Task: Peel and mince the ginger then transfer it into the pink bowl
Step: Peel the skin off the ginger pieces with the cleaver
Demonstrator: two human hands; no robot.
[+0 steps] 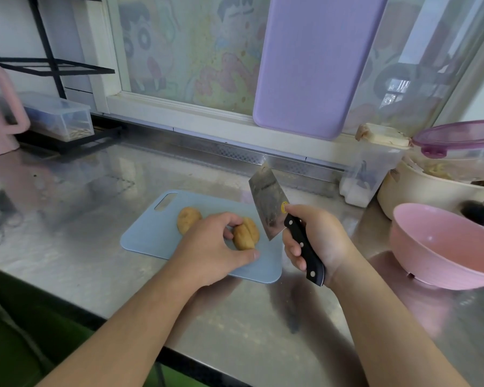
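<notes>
Brown, bumpy ginger (246, 233) sits on the blue board (151, 233), pinched by the left hand (213, 247). The right hand (316, 241) grips a big knife (268, 208), blade up. The pink bowl (442, 247) waits on the shiny surface (67, 247).

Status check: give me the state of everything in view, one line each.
Left hand: gripping the right ginger piece.
Right hand: holding cleaver, raised.
Cleaver: blade off the board.
Right ginger piece: on board, uncut.
Left ginger piece: on board, untouched.
Pink bowl: empty.
</notes>
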